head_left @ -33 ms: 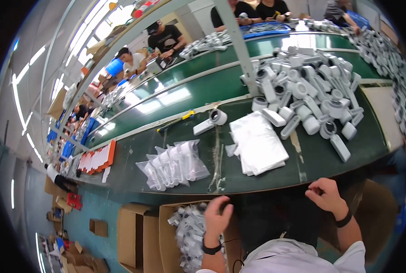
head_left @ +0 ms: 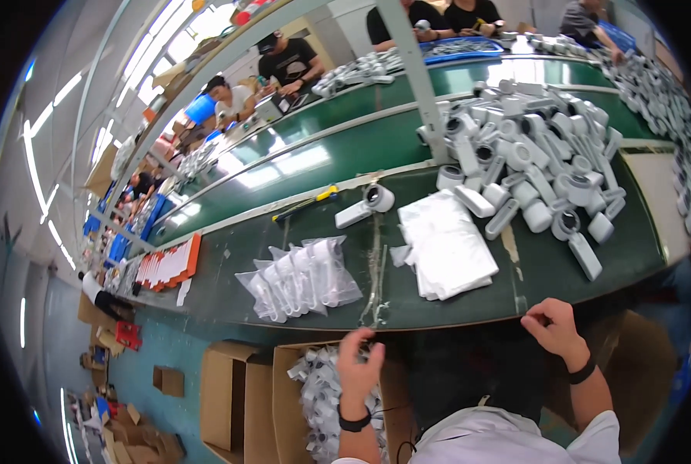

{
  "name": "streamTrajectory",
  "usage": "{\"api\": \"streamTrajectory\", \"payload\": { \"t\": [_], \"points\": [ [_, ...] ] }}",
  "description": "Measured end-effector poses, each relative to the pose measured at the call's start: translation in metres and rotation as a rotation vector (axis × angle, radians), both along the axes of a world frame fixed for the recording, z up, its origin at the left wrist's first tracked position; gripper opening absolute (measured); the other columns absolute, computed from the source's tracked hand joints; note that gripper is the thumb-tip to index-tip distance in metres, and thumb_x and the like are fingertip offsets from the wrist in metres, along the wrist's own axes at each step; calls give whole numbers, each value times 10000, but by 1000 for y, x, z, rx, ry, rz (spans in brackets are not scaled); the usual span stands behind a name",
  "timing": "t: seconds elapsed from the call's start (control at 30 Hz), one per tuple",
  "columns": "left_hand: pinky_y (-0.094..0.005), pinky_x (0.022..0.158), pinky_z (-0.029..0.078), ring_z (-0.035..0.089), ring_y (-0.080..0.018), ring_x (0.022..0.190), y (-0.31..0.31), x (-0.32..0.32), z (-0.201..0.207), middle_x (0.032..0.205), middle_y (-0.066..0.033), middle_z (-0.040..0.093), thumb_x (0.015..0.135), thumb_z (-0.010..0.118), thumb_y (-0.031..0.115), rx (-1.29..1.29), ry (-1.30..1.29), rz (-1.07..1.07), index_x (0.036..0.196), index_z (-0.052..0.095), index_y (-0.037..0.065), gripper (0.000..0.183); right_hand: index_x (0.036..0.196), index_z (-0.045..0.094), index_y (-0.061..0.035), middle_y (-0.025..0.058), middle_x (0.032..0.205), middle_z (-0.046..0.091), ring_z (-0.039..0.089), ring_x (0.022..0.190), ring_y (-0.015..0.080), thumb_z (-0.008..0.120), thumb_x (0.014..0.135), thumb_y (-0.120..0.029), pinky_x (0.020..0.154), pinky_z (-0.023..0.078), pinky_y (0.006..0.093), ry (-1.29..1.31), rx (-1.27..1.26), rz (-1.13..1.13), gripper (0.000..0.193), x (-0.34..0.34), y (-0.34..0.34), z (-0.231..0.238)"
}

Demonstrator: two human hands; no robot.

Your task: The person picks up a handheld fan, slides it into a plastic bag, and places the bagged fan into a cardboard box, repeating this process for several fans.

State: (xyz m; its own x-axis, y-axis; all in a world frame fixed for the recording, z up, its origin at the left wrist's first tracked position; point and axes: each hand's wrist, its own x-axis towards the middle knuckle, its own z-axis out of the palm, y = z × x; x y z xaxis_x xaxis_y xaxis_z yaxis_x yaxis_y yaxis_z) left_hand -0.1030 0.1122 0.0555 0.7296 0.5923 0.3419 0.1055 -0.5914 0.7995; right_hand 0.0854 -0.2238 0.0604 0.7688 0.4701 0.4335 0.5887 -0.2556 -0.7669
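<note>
My left hand (head_left: 359, 366) hangs over the cardboard box at the table's front edge, thumb and fingers apart, holding nothing. Beyond it, several grey-white handheld devices in clear plastic bags (head_left: 299, 280) lie overlapped in a row. My right hand (head_left: 556, 331) is just in front of the table edge, fingers loosely bent and thumb apart, with nothing visible in it. Between and beyond the hands lies a stack of clear-white plastic bags (head_left: 448, 251). One unbagged device (head_left: 361, 207) rests left of the stack. A large pile of such devices (head_left: 519, 158) covers the table's right side.
Below my left hand stands an open cardboard box (head_left: 287, 394) filled with bagged devices; another box (head_left: 223, 402) adjoins it. A yellow-black screwdriver (head_left: 307, 203) and orange-edged papers (head_left: 171, 267) lie on the table. A metal post (head_left: 415, 85) rises before the green conveyor (head_left: 314, 158). Co-workers sit beyond.
The view has shifted slightly, so the table things appear a little farther right. My left hand has moved a little to the left; my right hand stays nearly in place.
</note>
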Motion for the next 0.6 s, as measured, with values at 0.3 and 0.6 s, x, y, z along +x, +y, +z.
{"api": "streamTrajectory", "payload": {
  "t": [0.3, 0.6],
  "points": [
    [-743, 1034, 200, 168, -525, 1398, 148, 55, 21, 1532, -207, 252, 751, 642, 685, 441, 718, 675, 1418, 470, 181, 853, 812, 654, 26, 35, 612, 568, 496, 554, 72, 725, 846, -102, 511, 393, 245, 343, 57, -132, 151, 40, 63, -49],
    [-793, 1009, 184, 55, -508, 1444, 189, 63, 35, 1618, -131, 100, 677, 636, 778, 102, 1084, 463, 1532, 247, 307, 1051, 789, 640, 23, 55, 616, 573, 513, 532, 94, 717, 841, -80, 501, 397, 254, 248, -15, -161, 139, 41, 68, -45]
  ]
}}
